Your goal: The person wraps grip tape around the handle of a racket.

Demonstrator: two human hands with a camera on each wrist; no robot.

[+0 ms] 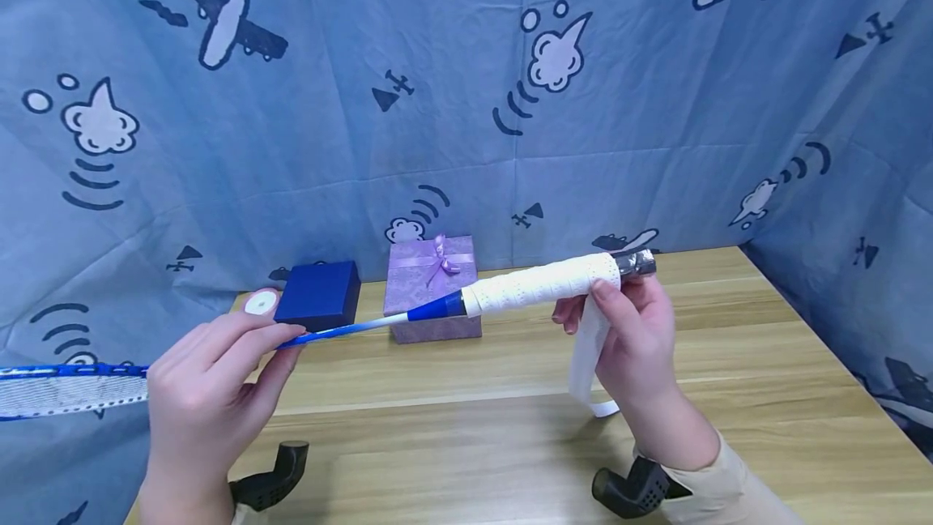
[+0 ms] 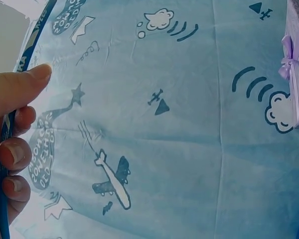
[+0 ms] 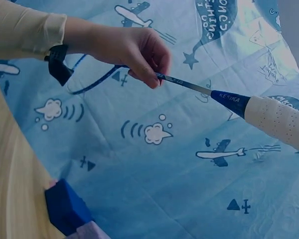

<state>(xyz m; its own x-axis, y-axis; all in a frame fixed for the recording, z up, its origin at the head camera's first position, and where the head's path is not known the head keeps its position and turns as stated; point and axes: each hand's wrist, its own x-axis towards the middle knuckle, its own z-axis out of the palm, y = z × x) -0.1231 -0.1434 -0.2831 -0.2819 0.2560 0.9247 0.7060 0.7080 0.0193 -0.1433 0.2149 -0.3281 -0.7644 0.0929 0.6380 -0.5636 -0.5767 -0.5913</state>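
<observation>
A badminton racket (image 1: 435, 308) is held level above the table, its strung head (image 1: 73, 391) off to the left. My left hand (image 1: 211, 395) pinches the blue shaft between thumb and fingers; in the left wrist view the fingers (image 2: 15, 154) curl round it. White perforated grip tape (image 1: 539, 286) covers most of the handle in overlapping turns. Near the handle's butt, where dark silvery wrap (image 1: 636, 263) shows, my right hand (image 1: 637, 330) grips the handle, thumb on the tape's last turn. From there a loose strip of tape (image 1: 589, 355) hangs down and curls at its end.
On the wooden table (image 1: 452, 444), a dark blue box (image 1: 318, 294) and a purple gift box (image 1: 430, 278) with a bow stand at the back. A pink-edged white roll (image 1: 261, 302) sits left of them. Blue patterned cloth (image 1: 466, 104) hangs behind.
</observation>
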